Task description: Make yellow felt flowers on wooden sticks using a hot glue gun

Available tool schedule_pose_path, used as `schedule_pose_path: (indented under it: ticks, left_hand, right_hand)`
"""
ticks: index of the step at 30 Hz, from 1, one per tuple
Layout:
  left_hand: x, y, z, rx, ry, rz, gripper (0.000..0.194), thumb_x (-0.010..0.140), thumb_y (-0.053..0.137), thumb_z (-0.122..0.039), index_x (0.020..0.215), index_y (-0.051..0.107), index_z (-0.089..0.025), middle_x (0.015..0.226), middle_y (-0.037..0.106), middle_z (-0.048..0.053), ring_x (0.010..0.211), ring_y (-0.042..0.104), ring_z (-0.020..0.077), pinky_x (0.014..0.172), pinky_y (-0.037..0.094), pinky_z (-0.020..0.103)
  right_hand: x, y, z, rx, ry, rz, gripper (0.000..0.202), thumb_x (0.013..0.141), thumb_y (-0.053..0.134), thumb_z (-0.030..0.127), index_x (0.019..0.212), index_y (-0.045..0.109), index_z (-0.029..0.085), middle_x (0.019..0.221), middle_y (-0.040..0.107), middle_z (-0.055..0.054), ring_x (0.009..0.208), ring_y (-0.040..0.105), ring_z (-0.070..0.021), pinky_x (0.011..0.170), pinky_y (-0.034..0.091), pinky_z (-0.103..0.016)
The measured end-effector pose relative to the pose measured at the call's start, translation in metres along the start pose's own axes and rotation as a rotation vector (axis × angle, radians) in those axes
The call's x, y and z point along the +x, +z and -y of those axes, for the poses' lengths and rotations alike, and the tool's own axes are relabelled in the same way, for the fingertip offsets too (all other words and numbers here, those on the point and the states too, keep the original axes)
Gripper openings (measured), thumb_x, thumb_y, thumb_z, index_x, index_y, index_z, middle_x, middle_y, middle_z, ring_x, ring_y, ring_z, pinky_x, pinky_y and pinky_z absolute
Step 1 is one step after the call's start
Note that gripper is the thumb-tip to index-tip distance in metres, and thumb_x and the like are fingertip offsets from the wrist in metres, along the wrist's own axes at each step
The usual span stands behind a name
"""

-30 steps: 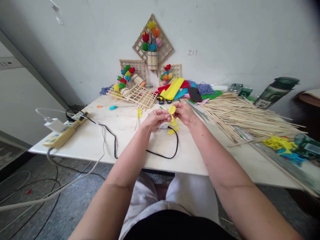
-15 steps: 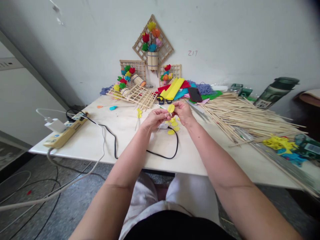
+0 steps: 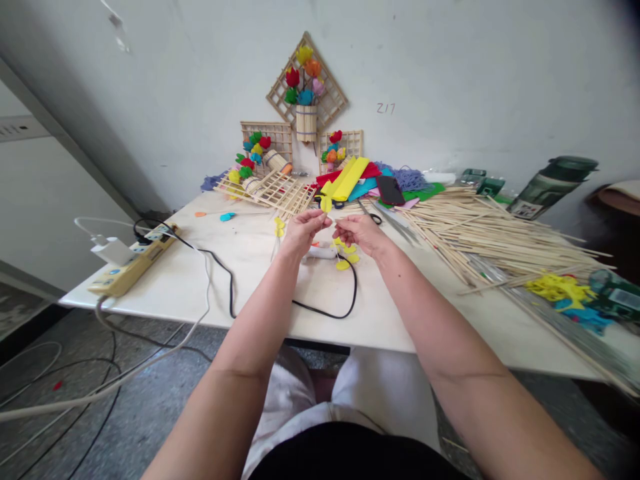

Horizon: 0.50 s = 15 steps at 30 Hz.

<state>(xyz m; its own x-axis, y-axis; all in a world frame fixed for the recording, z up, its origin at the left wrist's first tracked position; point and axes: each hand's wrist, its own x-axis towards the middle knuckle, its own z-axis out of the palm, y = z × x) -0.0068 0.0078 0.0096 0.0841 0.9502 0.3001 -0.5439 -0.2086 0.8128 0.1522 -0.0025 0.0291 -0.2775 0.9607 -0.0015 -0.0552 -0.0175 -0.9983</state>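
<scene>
Beyond the hands a vase (image 3: 307,125) holds flowers (image 3: 306,97), the left hand (image 3: 306,230) pinches yellow petals (image 3: 326,204) poking past its fingertips, the right hand (image 3: 357,235) beside it is narrowed, its grip unclear, and a cord (image 3: 327,314) loops between both and the tabletop's (image 3: 380,320) near edge, with room left of the left hand.

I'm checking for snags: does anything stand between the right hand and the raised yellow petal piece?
Nothing visible stands between the right hand and the upper part of the yellow petal piece; the left hand holds its lower end.
</scene>
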Motion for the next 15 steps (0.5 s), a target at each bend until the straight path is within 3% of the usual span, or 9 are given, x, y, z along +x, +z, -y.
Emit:
schedule_pose_path:
  ticks: [4, 8, 15]
  left_hand:
    - [0.002, -0.001, -0.001, -0.006, 0.047, -0.073, 0.019, 0.057, 0.082, -0.018, 0.07, 0.068, -0.015, 0.06, 0.066, 0.0, 0.062, 0.064, 0.011, 0.074, 0.05, 0.028]
    - [0.001, 0.0, -0.001, 0.005, 0.058, -0.093, 0.02, 0.057, 0.082, -0.019, 0.07, 0.067, -0.015, 0.06, 0.066, 0.0, 0.062, 0.064, 0.0112, 0.076, 0.05, 0.029]
    - [0.002, -0.004, 0.0, 0.009, 0.064, -0.149, 0.022, 0.058, 0.081, -0.021, 0.073, 0.068, -0.014, 0.066, 0.068, 0.001, 0.066, 0.066, 0.0126, 0.082, 0.05, 0.031]
  right_hand:
    - [-0.004, 0.006, -0.001, -0.01, 0.048, 0.133, 0.014, 0.079, 0.066, 0.022, 0.071, 0.06, 0.012, 0.063, 0.069, -0.006, 0.043, 0.052, -0.0069, 0.04, 0.038, -0.018]
    - [-0.003, 0.012, -0.002, -0.049, 0.022, 0.145, 0.013, 0.075, 0.069, 0.019, 0.067, 0.061, 0.012, 0.057, 0.066, -0.002, 0.04, 0.048, -0.0052, 0.04, 0.039, -0.017]
    - [-0.003, 0.015, 0.0, -0.067, -0.078, -0.079, 0.016, 0.076, 0.062, 0.013, 0.061, 0.057, 0.014, 0.05, 0.059, 0.002, 0.039, 0.046, -0.0046, 0.038, 0.035, -0.016]
